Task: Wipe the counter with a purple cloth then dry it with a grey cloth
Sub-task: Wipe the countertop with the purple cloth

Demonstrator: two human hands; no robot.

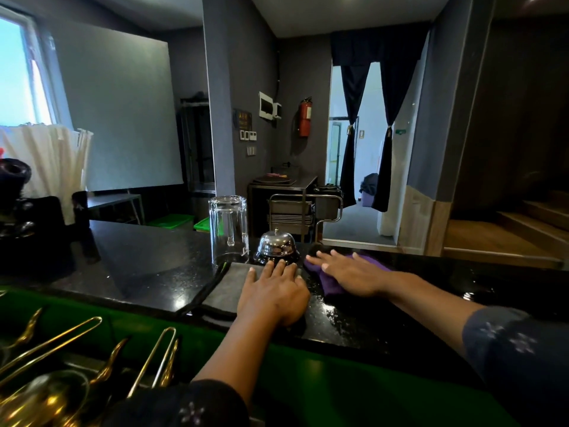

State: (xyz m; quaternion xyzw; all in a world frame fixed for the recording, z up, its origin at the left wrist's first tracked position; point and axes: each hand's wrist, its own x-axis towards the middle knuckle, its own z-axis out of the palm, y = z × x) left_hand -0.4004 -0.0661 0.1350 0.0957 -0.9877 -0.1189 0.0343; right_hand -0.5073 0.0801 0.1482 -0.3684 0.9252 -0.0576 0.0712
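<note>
My right hand (pixel 348 274) lies flat on the purple cloth (pixel 331 285), fingers straight and spread, so the grip here is no clutch at all, only a pressing palm; I judge that flat pressure suits wiping, since it keeps the cloth wide against the black table (pixel 138 266). The cloth sits on the table just right of the service bell (pixel 276 246), its far end showing past my fingertips. Wet beads glisten on the surface between my two hands, so I take the wiping step as under way and the drying not yet begun. My left hand (pixel 274 292) rests open, fingers straight, on the near right part of the grey cloth (pixel 226 286), which lies spread flat just left of the wet patch, likely parked there so it is ready for drying and will not slide. An upturned glass mug (pixel 229 231) stands behind the grey cloth, close to the bell; both crowd the wiping path, so I would sweep around them carefully.
</note>
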